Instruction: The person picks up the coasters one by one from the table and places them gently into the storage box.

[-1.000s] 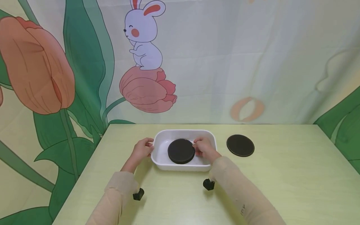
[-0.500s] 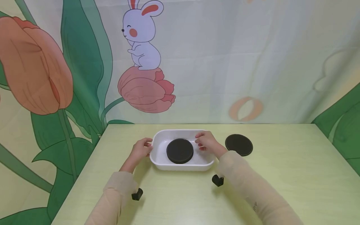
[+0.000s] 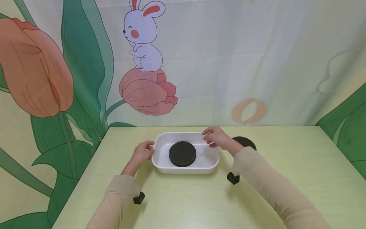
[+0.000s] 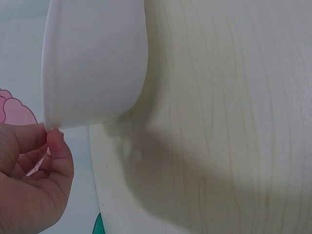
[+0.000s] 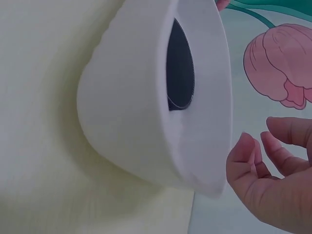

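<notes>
A white rectangular basin [image 3: 186, 170] with rounded corners stands on the table. My left hand [image 3: 142, 151] pinches its left rim between thumb and fingertips, plain in the left wrist view, where the basin's outer wall [image 4: 97, 58] fills the upper left. Inside the basin lies a round black coaster [image 3: 182, 154], thick at its edge like a stack; I cannot tell how many layers. My right hand [image 3: 218, 138] hovers by the basin's far right corner, its loosely bent fingers holding nothing. In the right wrist view, a gap separates the right hand [image 5: 278, 175] from the rim.
Another flat black coaster [image 3: 246, 141] lies on the table right of the basin, partly hidden by my right forearm. Behind the pale wooden table [image 3: 186, 203] hangs a printed curtain [image 3: 206, 63] with a rabbit and tulips. Small black blocks hang at both wrists.
My right hand has drawn away from the black coaster in the basin, moving up and right to the far right corner. The left hand keeps its grip on the rim.
</notes>
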Available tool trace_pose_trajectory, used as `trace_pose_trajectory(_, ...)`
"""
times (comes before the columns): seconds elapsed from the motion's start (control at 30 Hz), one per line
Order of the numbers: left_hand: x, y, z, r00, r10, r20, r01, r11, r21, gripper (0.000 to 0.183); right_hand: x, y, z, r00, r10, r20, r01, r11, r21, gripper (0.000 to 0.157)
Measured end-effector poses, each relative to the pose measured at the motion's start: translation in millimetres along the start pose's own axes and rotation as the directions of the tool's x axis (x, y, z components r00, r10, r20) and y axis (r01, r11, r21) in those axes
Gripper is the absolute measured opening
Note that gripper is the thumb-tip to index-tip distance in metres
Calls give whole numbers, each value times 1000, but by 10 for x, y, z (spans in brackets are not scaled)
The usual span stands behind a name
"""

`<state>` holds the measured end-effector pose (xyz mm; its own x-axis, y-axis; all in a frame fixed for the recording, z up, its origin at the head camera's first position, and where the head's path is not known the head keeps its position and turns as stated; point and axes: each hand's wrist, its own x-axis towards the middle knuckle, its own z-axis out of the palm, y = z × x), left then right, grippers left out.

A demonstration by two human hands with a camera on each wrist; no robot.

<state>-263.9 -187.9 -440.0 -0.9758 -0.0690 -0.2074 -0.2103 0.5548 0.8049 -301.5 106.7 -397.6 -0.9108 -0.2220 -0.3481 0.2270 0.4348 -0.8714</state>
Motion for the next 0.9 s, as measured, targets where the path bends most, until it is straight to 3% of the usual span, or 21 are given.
trace_pose_trajectory(0.3, -11, 9, -11, 1000, 17, 4, -17, 1000, 4, 37, -23, 20, -277, 1000, 4, 28, -2, 999, -44, 35)
trace_pose_trajectory(0.9, -20, 19, -2, 1000, 9, -2, -9, 1000, -1, 37, -35, 326, -793, 1000, -3, 3, 3, 999, -50, 37)
